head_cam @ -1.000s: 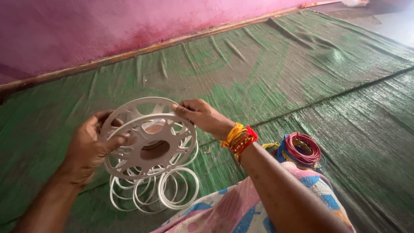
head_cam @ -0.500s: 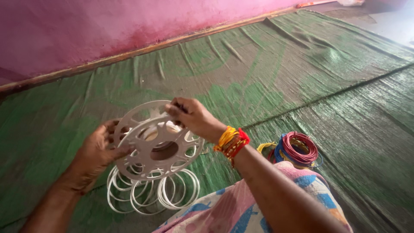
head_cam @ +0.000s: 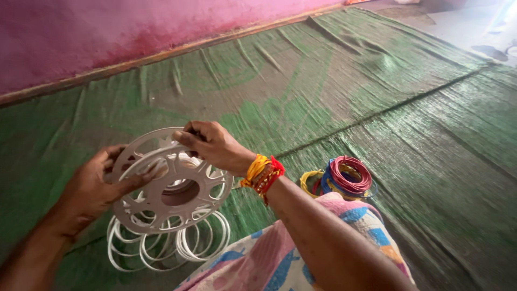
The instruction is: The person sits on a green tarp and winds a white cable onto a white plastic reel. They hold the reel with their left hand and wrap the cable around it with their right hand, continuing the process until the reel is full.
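Across the floor under you lies a green woven plastic mat (head_cam: 334,91), wrinkled, running up to a pink painted wall (head_cam: 81,32) at twelve o'clock. At six o'clock a pink, blue and white patterned cloth (head_cam: 301,253) covers your lap. Above the mat at about eight o'clock you hold a white openwork plastic spool (head_cam: 172,186) with two round flanges, tilted toward you. Your left hand (head_cam: 89,188) grips its nine o'clock edge, fingers (head_cam: 134,180) curled over the near flange and thumb behind. Your right hand (head_cam: 212,145), with yellow and red thread bands (head_cam: 263,173) at the wrist, is closed on the rim at the spool's twelve o'clock, fingers pinched together. Loose loops of white wire (head_cam: 167,245) hang from the spool down onto the mat. At three o'clock, just beside your knee, rests a small bundle of red, blue and yellow wire coils (head_cam: 342,178).
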